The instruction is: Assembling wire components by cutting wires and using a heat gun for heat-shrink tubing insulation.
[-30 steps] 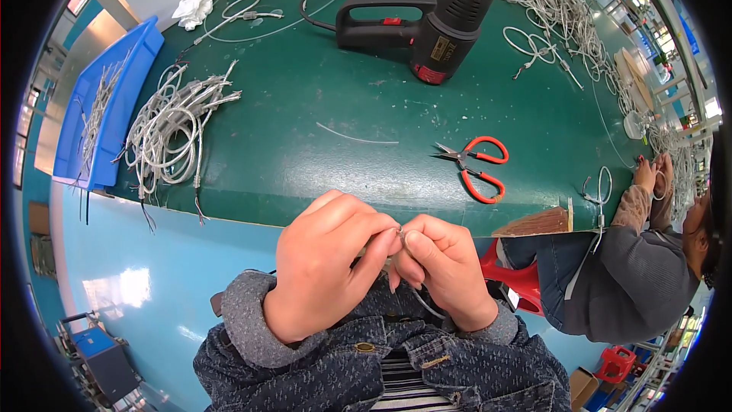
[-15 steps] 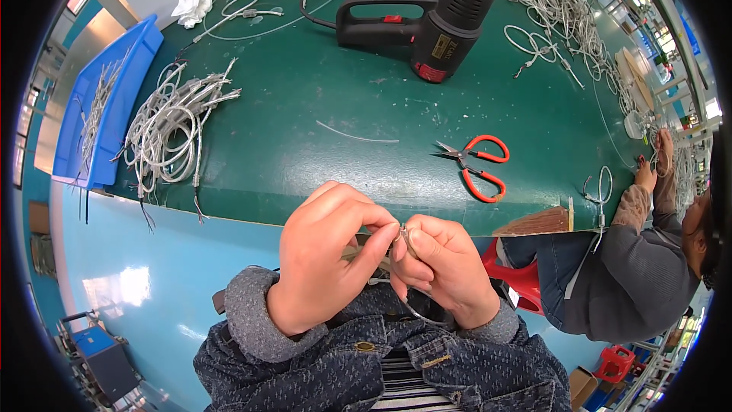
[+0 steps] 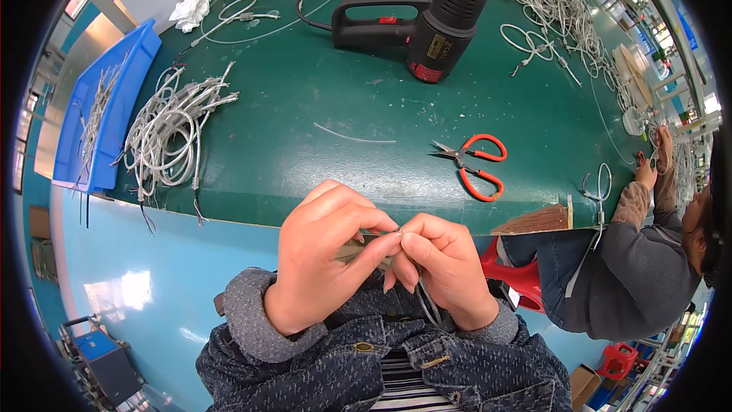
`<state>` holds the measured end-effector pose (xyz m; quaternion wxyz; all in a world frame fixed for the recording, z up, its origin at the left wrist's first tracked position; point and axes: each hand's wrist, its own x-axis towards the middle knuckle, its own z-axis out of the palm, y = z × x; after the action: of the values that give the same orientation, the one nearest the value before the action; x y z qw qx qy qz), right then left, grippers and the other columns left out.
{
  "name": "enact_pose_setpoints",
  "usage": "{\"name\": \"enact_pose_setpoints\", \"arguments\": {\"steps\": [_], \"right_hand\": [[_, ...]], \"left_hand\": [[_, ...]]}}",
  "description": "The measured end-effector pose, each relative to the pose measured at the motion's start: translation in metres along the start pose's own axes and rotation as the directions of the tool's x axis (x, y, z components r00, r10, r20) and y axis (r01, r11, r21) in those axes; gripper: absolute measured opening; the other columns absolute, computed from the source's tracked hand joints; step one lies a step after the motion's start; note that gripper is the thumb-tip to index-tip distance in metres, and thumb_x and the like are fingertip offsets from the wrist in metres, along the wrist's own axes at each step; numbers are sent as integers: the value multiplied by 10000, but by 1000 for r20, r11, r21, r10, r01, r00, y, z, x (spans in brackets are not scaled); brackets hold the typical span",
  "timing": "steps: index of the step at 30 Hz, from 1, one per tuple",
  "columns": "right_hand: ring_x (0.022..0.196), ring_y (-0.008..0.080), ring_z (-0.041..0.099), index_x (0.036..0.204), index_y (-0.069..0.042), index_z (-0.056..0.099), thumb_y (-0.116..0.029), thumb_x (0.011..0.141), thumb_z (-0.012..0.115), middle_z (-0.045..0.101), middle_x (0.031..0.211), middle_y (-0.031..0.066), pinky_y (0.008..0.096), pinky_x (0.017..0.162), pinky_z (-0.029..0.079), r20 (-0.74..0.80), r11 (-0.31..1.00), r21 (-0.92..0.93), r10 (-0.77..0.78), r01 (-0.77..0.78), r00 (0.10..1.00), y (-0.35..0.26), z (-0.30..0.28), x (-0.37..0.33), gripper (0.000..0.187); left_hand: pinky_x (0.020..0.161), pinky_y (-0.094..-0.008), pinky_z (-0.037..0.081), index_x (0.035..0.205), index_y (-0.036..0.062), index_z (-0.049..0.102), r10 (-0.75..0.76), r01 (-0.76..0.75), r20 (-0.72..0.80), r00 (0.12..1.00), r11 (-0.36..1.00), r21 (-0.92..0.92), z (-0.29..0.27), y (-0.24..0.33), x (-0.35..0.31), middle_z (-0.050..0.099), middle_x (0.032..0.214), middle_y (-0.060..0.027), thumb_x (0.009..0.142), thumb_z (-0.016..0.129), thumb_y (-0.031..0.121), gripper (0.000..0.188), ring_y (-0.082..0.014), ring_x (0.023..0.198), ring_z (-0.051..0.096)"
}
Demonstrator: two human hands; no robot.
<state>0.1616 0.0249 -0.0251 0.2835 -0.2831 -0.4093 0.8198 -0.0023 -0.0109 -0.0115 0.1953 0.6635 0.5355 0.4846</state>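
My left hand (image 3: 320, 255) and my right hand (image 3: 454, 271) meet at the fingertips just off the table's near edge. Between them is the end of a thin grey cable (image 3: 427, 301), whose length hangs below my right fingers toward my lap. Thumb and forefinger are pinched together on both hands, and the tip itself is mostly covered. Beyond my right hand lie red-handled scissors (image 3: 483, 192) with their blades slightly apart. A short clear strand (image 3: 347, 134) rests left of the scissors.
A black heat gun (image 3: 446, 34) stands at the back of the green table (image 3: 282, 137). Bundled grey cables (image 3: 164, 137) lie beside a blue tray (image 3: 130, 99) on the left. More cables (image 3: 549, 4) are heaped at the far right, where a co-worker (image 3: 633, 267) sits.
My right fingertips have closed in against my left ones, covering the cable end that showed before. The hanging part of the cable has shifted. My view has moved slightly.
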Motion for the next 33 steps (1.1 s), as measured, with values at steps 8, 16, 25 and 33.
{"name": "enact_pose_setpoints", "arguments": {"steps": [8,16,25,33], "right_hand": [[527,110,505,852,40,548,-74,935,452,520,611,53,303,582,519,42,999,-24,48,-47,998,-3,-1,-3,171],[558,110,534,862,45,563,-60,919,470,538,628,53,290,642,516,105,995,-48,94,-89,990,-6,-5,-2,151],[570,139,548,878,30,562,-159,941,475,548,629,59,296,653,498,559,987,-33,149,-158,816,-1,-19,4,218],[543,158,516,817,29,550,-222,948,476,506,595,69,325,631,487,430,894,374,67,-245,900,3,-2,-5,293]], "left_hand": [[630,-319,425,732,59,599,101,-98,89,991,994,-40,-9,-2,5,575,718,-37,628,748,37,183,-213,694,536],[641,-327,430,736,52,565,84,-79,308,948,996,-29,-24,0,18,572,728,-43,659,742,65,193,-227,718,539],[645,-321,436,774,49,566,94,150,496,863,890,-430,-27,-11,14,574,766,-49,733,710,90,156,-229,725,543],[627,-334,459,797,46,575,196,-177,212,957,979,-104,-25,10,9,563,765,-60,697,716,87,178,-243,738,556]]}}
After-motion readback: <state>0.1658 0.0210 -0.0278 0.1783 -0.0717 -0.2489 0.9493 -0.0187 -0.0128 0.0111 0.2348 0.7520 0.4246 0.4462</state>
